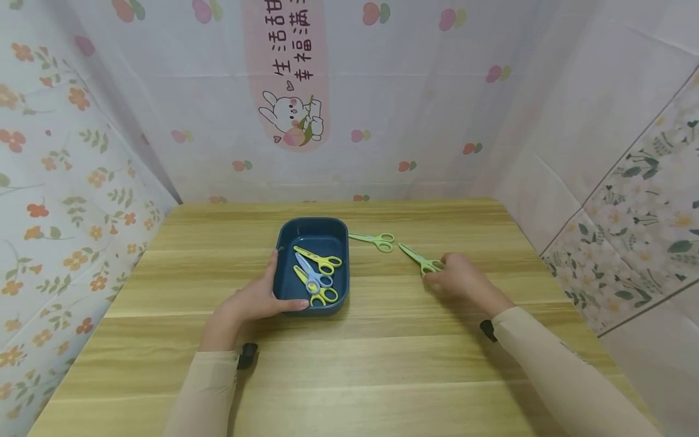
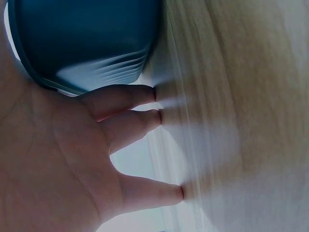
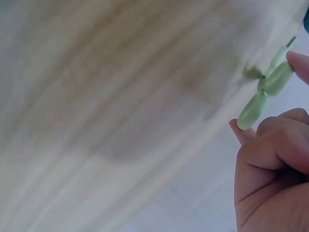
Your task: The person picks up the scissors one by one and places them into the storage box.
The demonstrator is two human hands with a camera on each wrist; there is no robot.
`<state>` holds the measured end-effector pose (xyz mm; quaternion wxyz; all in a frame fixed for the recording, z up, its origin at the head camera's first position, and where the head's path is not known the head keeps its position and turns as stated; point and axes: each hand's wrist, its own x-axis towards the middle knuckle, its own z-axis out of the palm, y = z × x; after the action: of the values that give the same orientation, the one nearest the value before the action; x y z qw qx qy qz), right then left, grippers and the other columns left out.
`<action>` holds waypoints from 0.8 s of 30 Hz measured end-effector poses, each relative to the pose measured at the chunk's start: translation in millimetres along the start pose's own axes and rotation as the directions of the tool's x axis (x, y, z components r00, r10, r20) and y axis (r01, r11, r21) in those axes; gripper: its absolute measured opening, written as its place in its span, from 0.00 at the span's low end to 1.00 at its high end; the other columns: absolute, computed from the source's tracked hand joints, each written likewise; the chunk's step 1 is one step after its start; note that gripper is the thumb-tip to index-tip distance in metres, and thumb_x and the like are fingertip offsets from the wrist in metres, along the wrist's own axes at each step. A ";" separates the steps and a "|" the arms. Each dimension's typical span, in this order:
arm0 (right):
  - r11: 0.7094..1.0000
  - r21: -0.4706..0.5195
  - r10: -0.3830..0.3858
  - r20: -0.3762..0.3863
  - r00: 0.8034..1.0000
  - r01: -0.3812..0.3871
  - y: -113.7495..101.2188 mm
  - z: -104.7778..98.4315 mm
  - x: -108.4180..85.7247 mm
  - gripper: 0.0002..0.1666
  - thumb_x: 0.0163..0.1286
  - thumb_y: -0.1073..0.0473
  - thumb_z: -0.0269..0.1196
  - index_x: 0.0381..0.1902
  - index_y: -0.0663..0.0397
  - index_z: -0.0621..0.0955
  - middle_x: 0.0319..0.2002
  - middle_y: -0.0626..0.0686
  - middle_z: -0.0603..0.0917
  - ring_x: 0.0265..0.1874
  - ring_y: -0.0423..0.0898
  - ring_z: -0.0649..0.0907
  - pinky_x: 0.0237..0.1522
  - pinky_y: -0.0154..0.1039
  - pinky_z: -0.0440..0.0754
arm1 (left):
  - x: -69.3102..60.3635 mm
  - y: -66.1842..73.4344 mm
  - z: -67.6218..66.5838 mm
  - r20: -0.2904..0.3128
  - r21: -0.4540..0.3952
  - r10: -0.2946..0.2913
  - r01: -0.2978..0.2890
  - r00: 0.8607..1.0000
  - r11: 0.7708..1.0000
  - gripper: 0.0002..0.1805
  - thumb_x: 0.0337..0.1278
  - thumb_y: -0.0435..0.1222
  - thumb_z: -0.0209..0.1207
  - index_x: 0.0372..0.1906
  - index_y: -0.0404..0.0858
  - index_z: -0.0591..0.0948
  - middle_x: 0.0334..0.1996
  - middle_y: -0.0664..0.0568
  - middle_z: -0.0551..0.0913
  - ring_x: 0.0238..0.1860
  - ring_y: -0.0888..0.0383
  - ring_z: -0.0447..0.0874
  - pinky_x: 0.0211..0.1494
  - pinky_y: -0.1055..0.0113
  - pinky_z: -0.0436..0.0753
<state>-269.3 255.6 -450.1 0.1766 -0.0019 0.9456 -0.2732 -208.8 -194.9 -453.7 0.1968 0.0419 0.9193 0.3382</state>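
My right hand (image 1: 457, 278) pinches a pair of light green scissors (image 1: 419, 258) by the handles, between thumb and a finger; its blades point away to the left. In the right wrist view the green handles (image 3: 277, 82) sit between the fingertips. My left hand (image 1: 256, 298) rests against a dark blue tray (image 1: 280, 243), thumb along its near rim. Its other fingers (image 2: 137, 126) extend straight beside the tray wall, tips at the tabletop. Inside the tray lie yellow scissors (image 1: 312, 257), blue-handled scissors (image 1: 323, 280) and another yellow pair (image 1: 329, 295), partly overlapping.
Another pair of green scissors (image 1: 377, 240) lies on the wooden table (image 1: 371, 376), just right of the tray, tips close to its wall. Patterned sheets (image 1: 382, 170) hang along the table's back and both sides.
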 end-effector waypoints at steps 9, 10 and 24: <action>0.994 -0.089 -0.067 -0.115 0.991 0.056 -12.0 -16.1 -5.4 0.42 0.65 0.44 0.71 0.58 0.79 0.79 0.42 0.63 0.84 0.31 0.49 0.78 0.29 0.36 0.76 | 2.8 -2.9 0.7 -0.010 -0.001 0.006 -0.006 1.000 1.000 0.83 0.46 0.73 0.72 0.85 0.49 0.22 0.80 0.26 0.62 0.73 0.33 0.73 0.75 0.38 0.74; 0.994 -0.094 -0.073 -0.122 0.990 0.062 -13.1 -17.3 -6.2 0.41 0.65 0.44 0.71 0.57 0.79 0.79 0.41 0.63 0.84 0.31 0.49 0.78 0.29 0.36 0.76 | 2.6 -2.9 0.9 -0.010 -0.001 0.005 -0.005 1.000 1.000 0.83 0.46 0.73 0.72 0.85 0.49 0.23 0.80 0.26 0.62 0.73 0.33 0.73 0.75 0.38 0.74; 0.994 -0.045 -0.107 -0.159 0.981 0.101 -31.1 -33.9 -17.9 0.50 0.70 0.42 0.69 0.70 0.83 0.71 0.39 0.64 0.88 0.25 0.46 0.81 0.28 0.39 0.80 | 2.2 -1.4 0.9 -0.006 -0.012 0.003 -0.003 1.000 1.000 0.83 0.47 0.71 0.72 0.86 0.48 0.23 0.81 0.27 0.60 0.73 0.33 0.71 0.76 0.37 0.72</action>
<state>-266.7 248.4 -401.4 0.0850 -0.0323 0.9603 -0.2638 -210.3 -195.0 -455.9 0.1936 0.0410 0.9178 0.3441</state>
